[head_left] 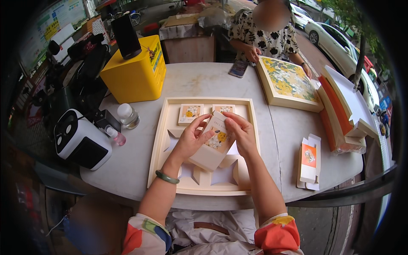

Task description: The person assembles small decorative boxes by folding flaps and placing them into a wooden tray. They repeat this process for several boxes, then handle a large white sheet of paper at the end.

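Between my two hands is a small cream carton printed with yellow and white flowers, tilted, its upper end toward the back. My left hand, with a green bangle on its wrist, is closed on the carton's left side. On the other side my right hand grips its upper right edge, thumb near the top flap. Beneath them lies a shallow cream gift box with folded card dividers. Two small flowered boxes, one at the left and one partly hidden by my fingers, sit in its back compartments.
On the table stand a yellow box bearing a black device, a glass jar, a pink bottle and a white machine. Flattened orange-white cartons lie right. Across, a person holds a flowered box lid near a phone.
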The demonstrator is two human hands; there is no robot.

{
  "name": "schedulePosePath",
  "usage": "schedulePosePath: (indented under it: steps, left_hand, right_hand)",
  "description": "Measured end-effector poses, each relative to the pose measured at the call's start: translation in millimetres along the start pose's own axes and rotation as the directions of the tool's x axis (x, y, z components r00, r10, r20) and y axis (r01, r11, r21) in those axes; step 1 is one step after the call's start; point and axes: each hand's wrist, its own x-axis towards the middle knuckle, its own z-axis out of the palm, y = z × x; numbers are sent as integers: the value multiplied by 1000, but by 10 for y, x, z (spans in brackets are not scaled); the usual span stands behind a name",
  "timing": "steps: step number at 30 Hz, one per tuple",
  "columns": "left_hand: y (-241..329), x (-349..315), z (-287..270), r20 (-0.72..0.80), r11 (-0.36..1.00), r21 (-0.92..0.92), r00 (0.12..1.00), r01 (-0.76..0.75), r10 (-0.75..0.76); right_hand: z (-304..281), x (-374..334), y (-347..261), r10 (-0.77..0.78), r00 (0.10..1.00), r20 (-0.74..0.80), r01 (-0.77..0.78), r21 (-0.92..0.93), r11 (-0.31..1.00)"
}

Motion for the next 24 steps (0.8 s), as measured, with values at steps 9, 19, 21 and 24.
schedulePosePath:
  steps: [9, 19, 21, 24]
  left_hand:
    - [16, -9, 5, 9, 1000, -15, 1000, -15, 15]
    - [33, -25, -8, -38, 1000, -19, 999, -23, 23]
    - [11, -24, -13, -44, 999, -18, 999, -28, 27]
    - [-46, -8, -13, -57, 998, -18, 997, -54, 53]
  right_hand:
    - [-33, -7, 1, -33, 998, 47, 34, -18, 999]
    - [-26, -1, 0, -104, 980, 168, 136, -191, 972]
    - [-28, 12, 6, -149, 968, 200, 195, -232, 953]
    - [-8, 9, 28, -164, 968, 191, 210, -252, 945]
